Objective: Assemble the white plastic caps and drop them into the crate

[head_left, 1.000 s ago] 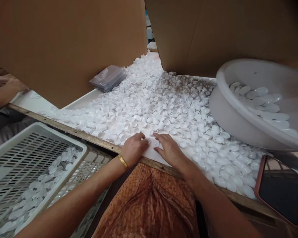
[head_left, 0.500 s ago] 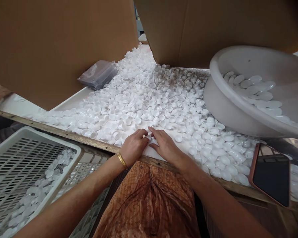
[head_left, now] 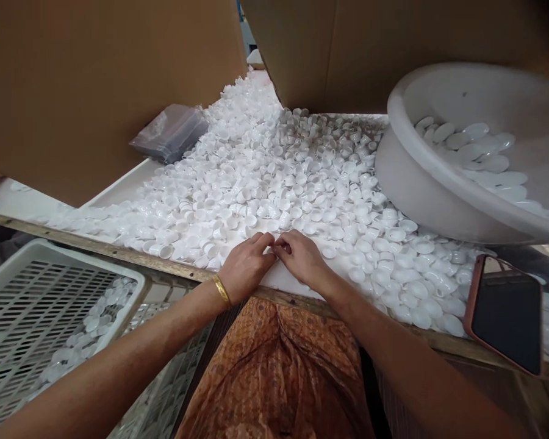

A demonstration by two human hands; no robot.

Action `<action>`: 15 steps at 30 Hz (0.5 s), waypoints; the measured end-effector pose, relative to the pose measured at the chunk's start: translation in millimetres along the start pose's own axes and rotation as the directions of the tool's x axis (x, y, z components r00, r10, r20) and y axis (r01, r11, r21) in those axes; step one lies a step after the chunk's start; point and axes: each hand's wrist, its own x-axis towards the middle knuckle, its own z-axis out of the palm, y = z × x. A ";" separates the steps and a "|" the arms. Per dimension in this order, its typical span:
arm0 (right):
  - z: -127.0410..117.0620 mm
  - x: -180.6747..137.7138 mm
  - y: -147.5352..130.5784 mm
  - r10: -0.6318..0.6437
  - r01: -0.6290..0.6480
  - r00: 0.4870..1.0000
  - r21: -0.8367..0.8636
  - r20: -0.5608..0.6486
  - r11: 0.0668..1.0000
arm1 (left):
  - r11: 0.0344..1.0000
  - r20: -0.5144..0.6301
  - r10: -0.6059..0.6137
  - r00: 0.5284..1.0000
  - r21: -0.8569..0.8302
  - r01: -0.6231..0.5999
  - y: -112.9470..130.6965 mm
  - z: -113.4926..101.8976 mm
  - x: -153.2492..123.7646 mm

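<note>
White caps heaped, left hand, right hand, fingertips touching beside them

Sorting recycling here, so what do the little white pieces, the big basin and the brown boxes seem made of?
The little white pieces look like moulded plastic, glossy, with highlights on thin rims. The basin seems plastic too, off-white, duller, with a smooth rolled rim. The brown boxes look like cardboard: matte, flat panels.

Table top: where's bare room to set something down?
Bare strip at left, between the cardboard wall and the wooden edge; a small patch by the left hand and right hand. White pieces crowd the rest, up to the basin and phone.
</note>
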 end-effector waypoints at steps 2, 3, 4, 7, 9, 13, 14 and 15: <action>1.8 2.5 1.0 0.005 -0.005 1.000 0.006 -0.012 1.000 | 0.998 -0.014 -0.009 1.000 -0.060 0.009 -3.9 4.7 -2.1; 2.5 3.5 1.5 0.006 -0.006 1.000 0.011 -0.010 1.000 | 0.995 -0.016 -0.016 1.000 -0.096 0.014 -5.4 6.9 -3.0; 3.2 4.5 1.8 0.010 -0.010 1.000 0.012 -0.008 1.000 | 0.991 -0.015 -0.024 1.000 -0.133 0.022 -6.5 8.8 -3.6; 4.6 6.9 2.3 0.042 -0.042 0.999 0.002 -0.007 0.999 | 0.974 0.013 -0.052 0.999 -0.219 0.054 -7.2 11.6 -3.4; 4.8 7.8 2.5 0.059 -0.059 0.998 -0.018 -0.004 0.998 | 0.966 0.036 -0.067 0.997 -0.248 0.074 -6.5 11.6 -1.7; 2.7 7.8 1.8 0.072 -0.072 0.997 -0.077 0.007 0.994 | 0.949 0.076 -0.089 0.993 -0.296 0.108 -5.9 10.6 1.5; 1.9 7.6 1.4 0.072 -0.071 0.997 -0.087 0.007 0.994 | 0.946 0.077 -0.095 0.993 -0.302 0.114 -6.0 10.4 1.8; 1.3 7.3 1.0 0.070 -0.068 0.998 -0.093 0.010 0.993 | 0.946 0.074 -0.099 0.992 -0.303 0.117 -5.8 10.4 1.9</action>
